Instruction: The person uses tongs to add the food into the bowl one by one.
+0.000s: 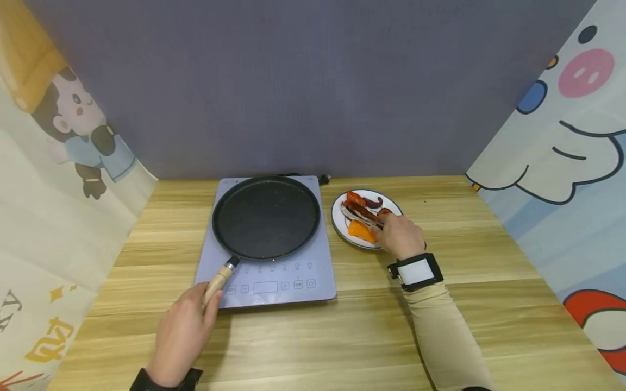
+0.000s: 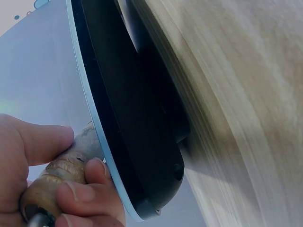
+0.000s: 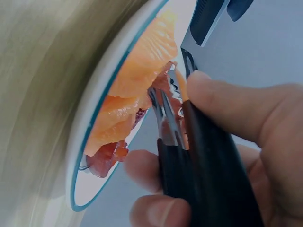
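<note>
My left hand [image 1: 183, 326] grips the wooden handle [image 1: 218, 281] of a round black frying pan [image 1: 266, 217], with the thumb along its top. The pan lies flat on an induction cooker [image 1: 286, 297]. At the right, my right hand [image 1: 403, 237] holds tongs [image 3: 213, 165] with dark handles, thumb on one side and fingers on the other. Their metal tips are down among the food on a white plate [image 1: 351, 239] with a blue rim. Orange salmon-like slices [image 3: 137, 71] lie nearest the hand, with red pieces [image 1: 355, 198] and a dark purple curl [image 1: 374, 203] behind.
Both cooker and plate stand on a wood-grain table [image 1: 293, 347]. A black plug [image 1: 324, 180] lies behind the cooker. A grey panel [image 1: 303, 92] closes off the back, with cartoon-printed sheets [image 1: 582, 157] at both sides.
</note>
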The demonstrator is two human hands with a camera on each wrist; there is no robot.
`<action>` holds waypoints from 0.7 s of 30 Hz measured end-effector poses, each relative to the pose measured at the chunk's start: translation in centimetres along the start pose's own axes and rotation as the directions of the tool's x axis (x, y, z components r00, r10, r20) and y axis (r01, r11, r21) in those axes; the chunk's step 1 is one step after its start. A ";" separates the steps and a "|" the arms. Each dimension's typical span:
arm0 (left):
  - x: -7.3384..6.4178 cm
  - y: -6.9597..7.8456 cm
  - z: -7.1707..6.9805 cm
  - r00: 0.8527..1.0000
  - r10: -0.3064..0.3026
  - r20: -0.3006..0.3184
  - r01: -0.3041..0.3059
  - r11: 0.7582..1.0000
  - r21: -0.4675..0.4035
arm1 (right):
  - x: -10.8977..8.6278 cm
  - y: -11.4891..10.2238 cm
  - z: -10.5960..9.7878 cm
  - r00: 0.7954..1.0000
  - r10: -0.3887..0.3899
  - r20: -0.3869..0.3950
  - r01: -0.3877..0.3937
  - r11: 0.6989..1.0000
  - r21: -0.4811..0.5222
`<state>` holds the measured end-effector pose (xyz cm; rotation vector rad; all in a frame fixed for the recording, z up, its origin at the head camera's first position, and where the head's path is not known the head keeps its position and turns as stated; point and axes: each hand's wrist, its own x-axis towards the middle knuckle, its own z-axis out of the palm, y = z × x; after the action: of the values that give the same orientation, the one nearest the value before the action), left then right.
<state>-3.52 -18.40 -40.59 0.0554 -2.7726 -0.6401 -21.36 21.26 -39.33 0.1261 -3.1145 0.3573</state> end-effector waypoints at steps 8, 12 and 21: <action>-0.1 0.1 -0.1 1.000 0.002 -0.005 -0.002 1.000 -0.005 | 0.1 0.0 0.6 0.999 0.020 -0.034 -0.020 1.000 0.009; -0.2 0.1 0.0 1.000 0.017 -0.022 -0.017 1.000 -0.005 | 0.1 0.1 0.7 0.999 0.018 -0.037 -0.018 1.000 0.007; -0.1 0.0 0.0 0.998 0.045 -0.049 -0.045 0.999 -0.005 | -0.3 0.1 0.0 1.000 0.021 0.024 -0.021 1.000 0.002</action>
<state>-3.43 -18.35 -40.66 0.0072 -2.7172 -0.6272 -21.03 21.36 -39.35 0.0988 -3.1411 0.3621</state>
